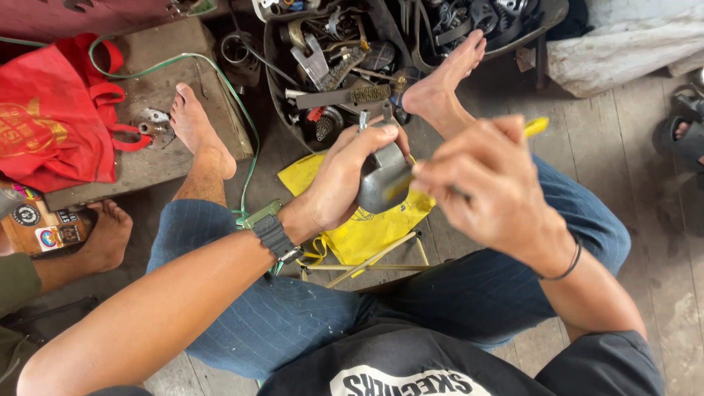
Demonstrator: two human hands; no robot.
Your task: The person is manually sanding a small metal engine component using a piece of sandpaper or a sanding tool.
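Note:
My left hand [345,176] grips a grey rounded metal part [380,180] with two studs sticking up, held above my lap. My right hand [488,183] is closed around a thin yellow-handled tool [535,126], whose tip meets the metal part; the hand is blurred. A dark watch [276,236] sits on my left wrist and a black band [570,264] on my right. Under the hands lies a yellow bag [359,231] on the wooden floor.
My bare feet [192,121] [444,81] rest ahead, one on a wooden block [158,88]. A tray of tools and metal parts [345,59] lies beyond. A red bag [55,117] and green cable [242,110] are left. Another person's foot [106,235] is at far left, a sandalled foot [682,136] right.

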